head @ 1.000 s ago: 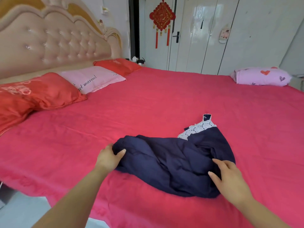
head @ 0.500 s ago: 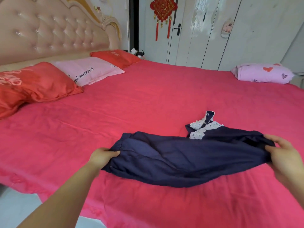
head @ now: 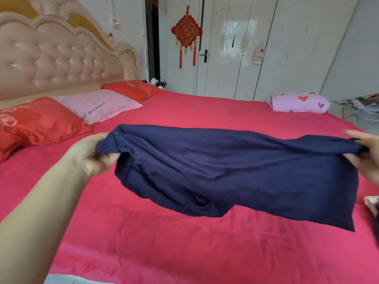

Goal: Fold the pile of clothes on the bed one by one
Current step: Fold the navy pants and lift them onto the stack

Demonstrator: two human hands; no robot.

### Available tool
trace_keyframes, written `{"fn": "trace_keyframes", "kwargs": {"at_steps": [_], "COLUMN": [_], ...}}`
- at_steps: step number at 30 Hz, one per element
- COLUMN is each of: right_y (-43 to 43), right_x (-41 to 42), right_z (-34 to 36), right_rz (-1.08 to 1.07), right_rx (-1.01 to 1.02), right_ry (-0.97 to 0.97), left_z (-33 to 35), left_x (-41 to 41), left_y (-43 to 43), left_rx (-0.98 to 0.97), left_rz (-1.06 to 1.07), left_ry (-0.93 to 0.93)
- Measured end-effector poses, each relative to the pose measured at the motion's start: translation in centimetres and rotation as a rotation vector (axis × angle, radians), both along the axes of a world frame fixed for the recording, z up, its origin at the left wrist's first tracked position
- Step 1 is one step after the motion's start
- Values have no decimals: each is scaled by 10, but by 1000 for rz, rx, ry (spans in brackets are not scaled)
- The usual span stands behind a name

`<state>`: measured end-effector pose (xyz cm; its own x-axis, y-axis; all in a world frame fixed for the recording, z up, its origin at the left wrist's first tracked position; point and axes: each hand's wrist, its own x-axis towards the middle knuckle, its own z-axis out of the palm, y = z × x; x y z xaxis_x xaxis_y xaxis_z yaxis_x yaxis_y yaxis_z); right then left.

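A navy garment [head: 225, 171] hangs in the air above the bed [head: 184, 253], stretched sideways between two hands; no part of it visibly touches the red sheet. Taking the garment as the middle of the dial, the left hand [head: 92, 152] is at nine o'clock. Its fingers are curled round a bunched, gathered end of the cloth, thumb on top and fingertips tucked beneath. The right hand [head: 367, 158] is at three o'clock, partly cut off by the frame edge. It pinches the other end, thumb above the fabric and fingers below. The top edge runs taut between the two grips, and the rest sags below it, dropping lowest toward five o'clock, where a corner hangs down.

At four o'clock, against the frame edge, a small pale scrap [head: 371, 200] shows, too cropped to identify.

Along the head of the bed, from nine to eleven o'clock, lie a red pillow [head: 41, 124], a pink pillow [head: 98, 105] with script lettering, and a second red pillow [head: 133, 89], all below a tufted headboard [head: 51, 58]. At one o'clock a lilac pillow [head: 297, 102] printed with hearts sits at the far edge of the mattress. At twelve o'clock a red knot ornament [head: 187, 35] hangs on a white door [head: 180, 78], with glossy wardrobe doors [head: 235, 58] beside it.
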<state>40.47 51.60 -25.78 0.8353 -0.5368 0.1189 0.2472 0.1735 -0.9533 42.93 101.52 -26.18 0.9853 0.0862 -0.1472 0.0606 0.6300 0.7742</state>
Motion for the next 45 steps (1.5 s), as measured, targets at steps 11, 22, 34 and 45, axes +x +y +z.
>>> {"fn": "trace_keyframes", "kwargs": {"at_steps": [11,22,34,45], "right_y": [55,80,119,122], "right_x": [132,114,120,102], "right_z": [11,-230,-224,-31], "right_rz": [329,338,244,122], "right_rx": [-210,-848,-707,-399], "right_ry": [56,808,593,-14], "left_z": [-60,-213,-201,-153], "left_x": [108,112,100,88], "left_y": [-23,-2,2,21], "left_rx": [91,957,1245,1239], "left_rz": [235,335,329,567], "left_ry": [19,534,308,225]}}
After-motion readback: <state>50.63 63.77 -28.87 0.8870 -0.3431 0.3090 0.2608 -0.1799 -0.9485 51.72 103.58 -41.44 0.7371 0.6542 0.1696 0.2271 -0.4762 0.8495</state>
